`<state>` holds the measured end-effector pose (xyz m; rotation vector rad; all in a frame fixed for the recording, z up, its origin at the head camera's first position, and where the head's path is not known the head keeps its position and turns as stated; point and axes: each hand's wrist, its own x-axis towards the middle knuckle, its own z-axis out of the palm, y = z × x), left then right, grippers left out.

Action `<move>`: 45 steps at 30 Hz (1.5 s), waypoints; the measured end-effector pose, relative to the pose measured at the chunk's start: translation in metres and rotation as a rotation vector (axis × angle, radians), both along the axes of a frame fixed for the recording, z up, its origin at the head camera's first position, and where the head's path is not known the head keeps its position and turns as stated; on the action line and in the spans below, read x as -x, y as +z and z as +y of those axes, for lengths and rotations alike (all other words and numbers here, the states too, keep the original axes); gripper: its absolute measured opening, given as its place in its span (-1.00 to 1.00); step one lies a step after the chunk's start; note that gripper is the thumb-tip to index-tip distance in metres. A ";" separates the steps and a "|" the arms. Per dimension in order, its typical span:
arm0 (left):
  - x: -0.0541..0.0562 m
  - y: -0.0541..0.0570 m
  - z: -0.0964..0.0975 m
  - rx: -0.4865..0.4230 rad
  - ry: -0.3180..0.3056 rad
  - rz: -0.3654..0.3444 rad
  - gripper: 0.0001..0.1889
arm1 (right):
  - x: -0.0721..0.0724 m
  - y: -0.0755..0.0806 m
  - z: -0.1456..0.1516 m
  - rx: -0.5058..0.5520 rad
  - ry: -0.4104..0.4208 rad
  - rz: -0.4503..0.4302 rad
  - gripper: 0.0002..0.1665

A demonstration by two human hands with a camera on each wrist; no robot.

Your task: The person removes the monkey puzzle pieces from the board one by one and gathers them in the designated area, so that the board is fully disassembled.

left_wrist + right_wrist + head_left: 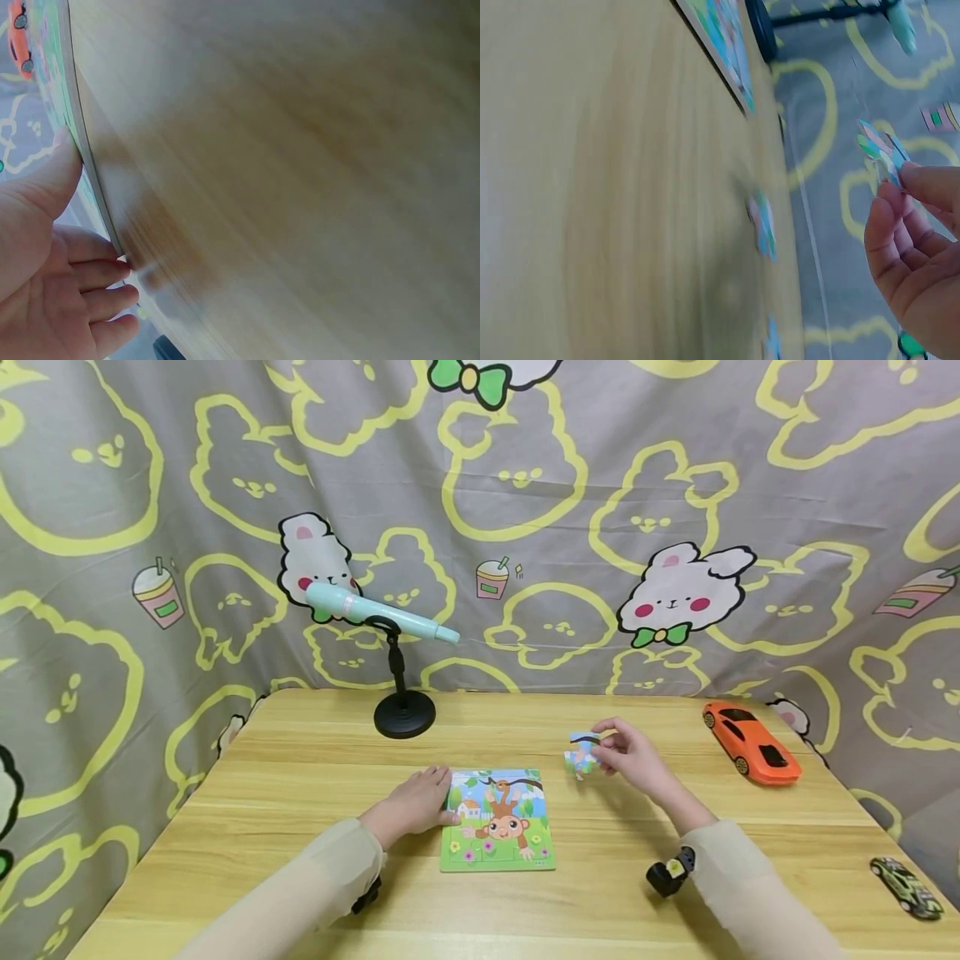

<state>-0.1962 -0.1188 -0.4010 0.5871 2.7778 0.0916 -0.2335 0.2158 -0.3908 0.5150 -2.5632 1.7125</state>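
A square jigsaw puzzle [497, 839] with a monkey picture lies on the table. My left hand [415, 803] rests along its left side; in the left wrist view the thumb [64, 169] touches the board's edge and the other fingers are fairly straight. To the right of the board, my right hand [632, 758] pinches a small puzzle piece [885, 152] between thumb and fingertips, raised off the table. Below it in the right wrist view lies a loose puzzle piece [763, 225], with part of another piece [772, 341] at the frame's bottom. In the head view these pieces overlap.
A black round-based stand [405, 714] holds a mint-green microphone-shaped object [382, 612] at the back. An orange toy car [750, 745] stands at the back right, and a small patterned toy car [906, 888] near the right edge. A printed curtain [517, 560] hangs behind the table.
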 end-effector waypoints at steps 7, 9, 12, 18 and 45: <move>0.000 0.001 0.001 0.004 0.001 0.003 -0.21 | 0.001 0.007 0.049 -0.024 -0.091 -0.017 -0.61; -0.001 0.001 0.002 0.002 0.001 0.001 -0.21 | 0.000 0.008 0.064 -0.040 -0.108 -0.034 -0.59; -0.001 0.002 0.002 -0.009 0.000 0.001 -0.21 | -0.002 0.008 0.085 -0.097 -0.141 -0.052 -0.56; -0.002 0.002 0.001 -0.008 -0.003 0.008 -0.21 | -0.003 -0.001 0.116 -0.172 -0.206 -0.133 -0.55; 0.000 -0.003 0.000 0.008 -0.004 0.015 -0.20 | 0.015 -0.020 0.132 -0.599 -0.272 -0.268 -0.48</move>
